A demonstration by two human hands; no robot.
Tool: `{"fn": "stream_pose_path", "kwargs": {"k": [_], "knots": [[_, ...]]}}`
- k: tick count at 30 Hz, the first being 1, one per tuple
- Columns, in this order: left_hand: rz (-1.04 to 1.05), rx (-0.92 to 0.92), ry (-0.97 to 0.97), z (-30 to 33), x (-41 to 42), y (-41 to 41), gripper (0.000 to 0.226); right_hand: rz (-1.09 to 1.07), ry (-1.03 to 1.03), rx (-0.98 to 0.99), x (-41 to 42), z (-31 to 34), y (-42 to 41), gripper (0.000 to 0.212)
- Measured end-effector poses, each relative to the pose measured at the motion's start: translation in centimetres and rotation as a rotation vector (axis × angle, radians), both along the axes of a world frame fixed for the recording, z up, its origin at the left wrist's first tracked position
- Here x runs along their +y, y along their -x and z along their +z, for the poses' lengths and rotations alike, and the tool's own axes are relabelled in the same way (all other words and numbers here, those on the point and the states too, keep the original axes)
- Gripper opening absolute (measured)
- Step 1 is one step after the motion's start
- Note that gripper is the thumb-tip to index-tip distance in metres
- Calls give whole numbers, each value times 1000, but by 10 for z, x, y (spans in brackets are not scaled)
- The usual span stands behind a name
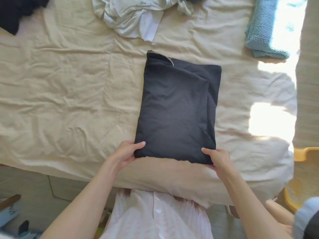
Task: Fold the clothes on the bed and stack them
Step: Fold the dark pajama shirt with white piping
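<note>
dark heap (15, 12) at the bed's (69, 94) far left corner | your left hand (126, 152) pinches the black fold's (177, 109) near left corner | white heap (131, 16) beyond it | your right hand (216, 158) pinches its near right corner | blue knit (260, 30) far right

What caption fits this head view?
Both hands, left and right, grip the folded black garment on the bed.
</note>
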State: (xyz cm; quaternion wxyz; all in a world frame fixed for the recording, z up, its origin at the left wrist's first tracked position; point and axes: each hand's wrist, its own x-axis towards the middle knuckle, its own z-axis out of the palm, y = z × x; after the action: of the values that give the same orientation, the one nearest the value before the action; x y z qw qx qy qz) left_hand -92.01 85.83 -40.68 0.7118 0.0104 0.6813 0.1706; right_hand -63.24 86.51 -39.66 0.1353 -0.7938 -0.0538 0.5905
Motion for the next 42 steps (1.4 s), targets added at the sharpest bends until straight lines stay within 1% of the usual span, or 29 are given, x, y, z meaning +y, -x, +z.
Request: {"fn": "stream_pose_path", "kwargs": {"k": [2, 4, 6, 7, 8, 10, 12, 14, 16, 17, 18, 20, 21, 23, 24, 25, 27, 29, 30, 32, 33, 34, 35, 36, 37, 38, 39, 40, 42], "knots": [[31, -100, 115, 17, -17, 8, 21, 12, 91, 42, -21, 14, -2, 20], [-7, -107, 190, 33, -32, 13, 17, -22, 155, 60, -35, 29, -2, 22], [-44, -65, 169, 47, -33, 14, 9, -65, 95, 10, -36, 42, -2, 17], [-56, -24, 124, 53, -26, 14, 5, -87, 27, -22, -29, 47, -2, 15], [-61, 23, 69, 58, -14, 13, 6, -117, -45, -44, -18, 52, -1, 15], [-68, 125, -50, 66, 17, 11, 12, -193, -174, -63, 8, 61, 0, 20], [-84, 206, -159, 73, 55, 9, 15, -248, -275, -40, 38, 68, 2, 17], [-89, 261, -275, 76, 89, 7, 14, -292, -359, 30, 68, 71, 3, 11], [-78, 341, -390, 74, 114, 4, 10, -299, -443, 63, 90, 67, 6, 17], [-76, 385, -435, 71, 121, 2, 14, -244, -472, 1, 96, 62, 8, 20], [-90, 425, -465, 67, 124, -1, 19, -140, -500, -123, 98, 56, 11, 20], [-198, 508, -490, 54, 119, -9, 31, 165, -607, -423, 89, 46, 19, 21], [-274, 553, -498, 46, 111, -13, 37, 345, -716, -521, 79, 40, 23, 24], [-439, 649, -542, 26, 93, -19, 54, 779, -933, -636, 55, 22, 34, 33], [-539, 700, -576, 16, 86, -21, 63, 996, -993, -680, 45, 10, 39, 39], [-657, 743, -606, 6, 81, -22, 70, 1183, -1003, -706, 38, -3, 43, 45], [-927, 825, -624, -15, 77, -23, 76, 1416, -879, -699, 36, -25, 46, 52], [-1170, 902, -584, -34, 81, -26, 72, 1531, -717, -700, 44, -47, 43, 54], [-1241, 921, -544, -42, 86, -29, 69, 1576, -645, -699, 51, -57, 40, 54], [-1269, 889, -480, -50, 97, -32, 64, 1633, -572, -696, 62, -69, 35, 54], [-1225, 847, -481, -50, 103, -31, 62, 1649, -570, -685, 66, -71, 34, 53], [-1138, 797, -510, -48, 108, -29, 60, 1634, -597, -661, 69, -69, 34, 51], [-1008, 748, -560, -46, 109, -26, 56, 1570, -651, -632, 69, -63, 34, 48], [-848, 695, -609, -43, 107, -22, 53, 1452, -725, -611, 67, -57, 34, 43], [-666, 627, -632, -40, 103, -18, 50, 1297, -799, -616, 63, -49, 34, 38], [-488, 537, -610, -35, 97, -16, 48, 1122, -860, -637, 56, -43, 32, 35], [-356, 442, -554, -30, 92, -15, 49, 933, -869, -642, 50, -36, 29, 36], [-288, 383, -493, -27, 89, -15, 51, 748, -803, -630, 47, -30, 27, 41], [-253, 394, -411, -29, 93, -14, 55, 433, -559, -492, 53, -27, 19, 56]]}}
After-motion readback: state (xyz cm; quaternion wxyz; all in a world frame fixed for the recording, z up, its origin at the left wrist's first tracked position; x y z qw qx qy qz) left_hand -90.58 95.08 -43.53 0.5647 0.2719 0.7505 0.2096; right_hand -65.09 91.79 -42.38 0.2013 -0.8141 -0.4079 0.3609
